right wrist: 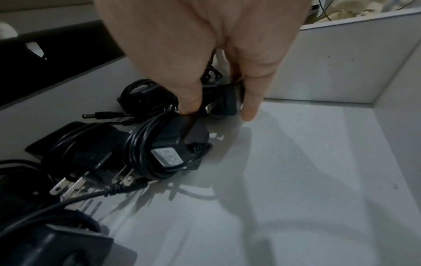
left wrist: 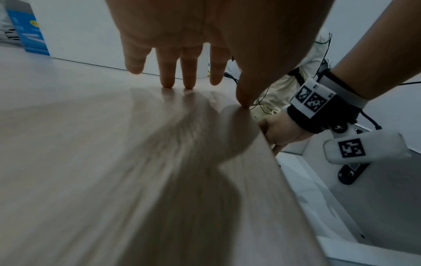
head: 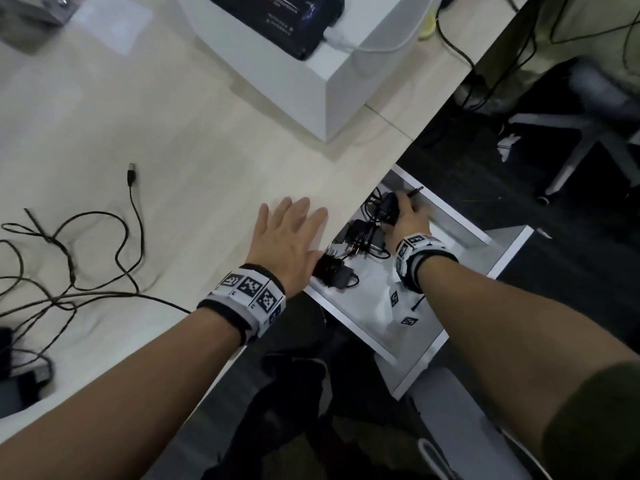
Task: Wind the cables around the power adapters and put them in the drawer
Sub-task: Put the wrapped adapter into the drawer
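From the head view the left hand (head: 289, 237) lies flat with fingers spread on the desk (head: 180, 140), the right hand (head: 407, 216) is down in the open white drawer (head: 460, 230), and loose cables (head: 69, 258) still trail across the desk. The left wrist view adds only fingertips (left wrist: 168, 81) touching the wood. The right wrist view alone shows thumb and fingers pinching a black adapter (right wrist: 223, 98), beside another adapter (right wrist: 173, 144) with its cable wound round it on the drawer floor
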